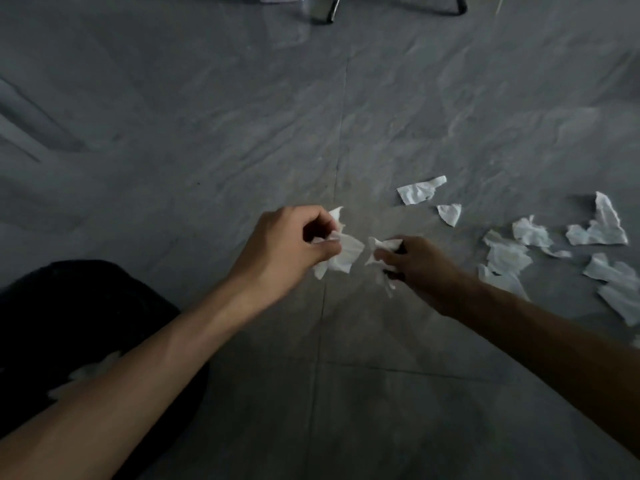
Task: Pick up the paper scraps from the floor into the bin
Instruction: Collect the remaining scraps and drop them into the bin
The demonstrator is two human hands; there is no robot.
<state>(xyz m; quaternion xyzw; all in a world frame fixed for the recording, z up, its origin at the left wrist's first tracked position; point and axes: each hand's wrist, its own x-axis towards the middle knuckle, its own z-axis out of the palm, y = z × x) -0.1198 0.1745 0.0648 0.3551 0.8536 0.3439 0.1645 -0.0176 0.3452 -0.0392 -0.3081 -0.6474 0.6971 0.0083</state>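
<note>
My left hand (287, 247) grips a bunch of white paper scraps (341, 252) above the grey floor. Close beside it, my right hand (415, 261) pinches another white scrap (381, 249) between thumb and fingers. Several more torn white scraps (512, 254) lie scattered on the floor to the right, with two smaller ones (420, 190) farther back. A black bin (69, 306) sits at the lower left, partly hidden under my left forearm, with pale scraps (90, 370) inside it.
The floor is grey marbled tile (207, 133) with a seam running down the middle. Black metal furniture legs (332, 10) stand at the top edge, with something white beside them.
</note>
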